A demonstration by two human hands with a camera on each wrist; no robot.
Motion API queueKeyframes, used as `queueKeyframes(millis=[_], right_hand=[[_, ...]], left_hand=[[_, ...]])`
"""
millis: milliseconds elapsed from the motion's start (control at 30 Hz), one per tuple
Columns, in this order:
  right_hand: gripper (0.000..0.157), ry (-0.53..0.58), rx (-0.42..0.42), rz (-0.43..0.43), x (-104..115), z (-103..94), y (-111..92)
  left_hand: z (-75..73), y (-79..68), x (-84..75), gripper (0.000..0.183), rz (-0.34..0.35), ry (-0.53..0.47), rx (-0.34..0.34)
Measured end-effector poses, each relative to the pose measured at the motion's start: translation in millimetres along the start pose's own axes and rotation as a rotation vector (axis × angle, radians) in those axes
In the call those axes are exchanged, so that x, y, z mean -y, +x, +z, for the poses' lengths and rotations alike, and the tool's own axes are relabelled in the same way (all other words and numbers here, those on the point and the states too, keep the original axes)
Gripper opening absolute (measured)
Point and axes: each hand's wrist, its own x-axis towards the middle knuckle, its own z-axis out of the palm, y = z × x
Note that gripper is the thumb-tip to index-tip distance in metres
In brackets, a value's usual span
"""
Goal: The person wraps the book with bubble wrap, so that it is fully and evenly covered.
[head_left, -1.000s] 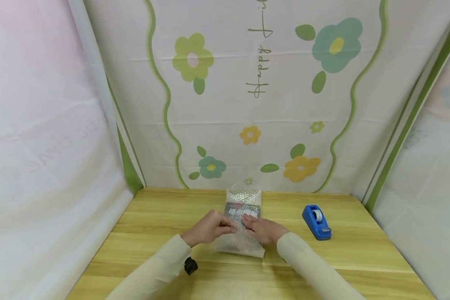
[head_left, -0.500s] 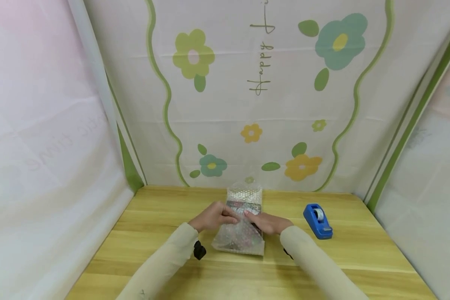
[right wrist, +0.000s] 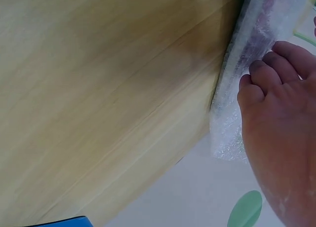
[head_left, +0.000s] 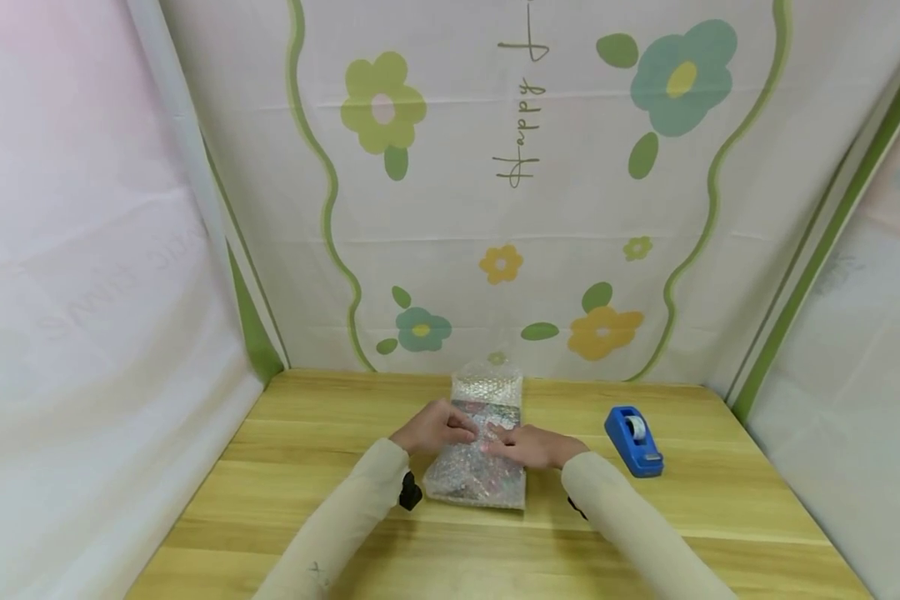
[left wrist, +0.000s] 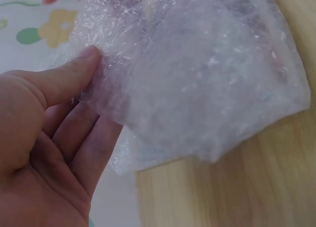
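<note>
A blue dispenser [head_left: 636,456], apparently holding tape [head_left: 635,428], sits on the wooden table [head_left: 285,458] before a flowered cloth [head_left: 435,208].

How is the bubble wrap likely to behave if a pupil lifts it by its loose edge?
The bubble wrap would probably flop and crease: it crinkles where the left hand pinches it. It looks light for its size, being a thin, see-through sheet. The flat item showing through may keep that part stiffer.
</note>
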Motion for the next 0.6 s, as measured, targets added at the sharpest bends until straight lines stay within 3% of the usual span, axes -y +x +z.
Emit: queueKeyframes(millis=[133, 367, 600], right_hand=[[0.103, -0.065, -0.01, -0.04, -2.4, 1.3, -0.2], [0.118, -0.071, -0.026, -0.082, -5.1, 4.9, -3.2], [0.12, -0.07, -0.054, -0.117, -8.3, 10.1, -3.9]], left_hand=[[2.9, 2.3, 6.4, 0.014, -0.019, 0.015, -0.015], [8.3, 3.4, 10.2, 0.015, -0.032, 0.037, -0.048], [12.7, 4.0, 7.1, 0.014, -0.013, 0.075, -0.077]])
